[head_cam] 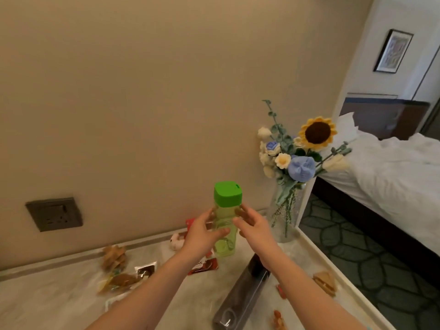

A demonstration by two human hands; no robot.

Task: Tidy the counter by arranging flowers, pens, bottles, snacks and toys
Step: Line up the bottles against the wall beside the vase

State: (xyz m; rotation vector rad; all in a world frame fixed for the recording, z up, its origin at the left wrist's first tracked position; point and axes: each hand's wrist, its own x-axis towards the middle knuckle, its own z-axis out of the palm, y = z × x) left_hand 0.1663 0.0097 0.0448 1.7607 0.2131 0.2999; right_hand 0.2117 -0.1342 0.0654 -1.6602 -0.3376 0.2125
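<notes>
Both bare forearms reach forward from the bottom edge, converging at centre. Left hand (201, 234) wraps the translucent green plastic bottle with bright green cap (226, 220), thumb across its front. Right hand (253, 226) touches the opposite side, fingers loosely bent, wrist straight.

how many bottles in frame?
2. The green bottle is upright, held in both hands; the dark bottle lies on its side on the counter under the right forearm. None obviously hidden.
</notes>
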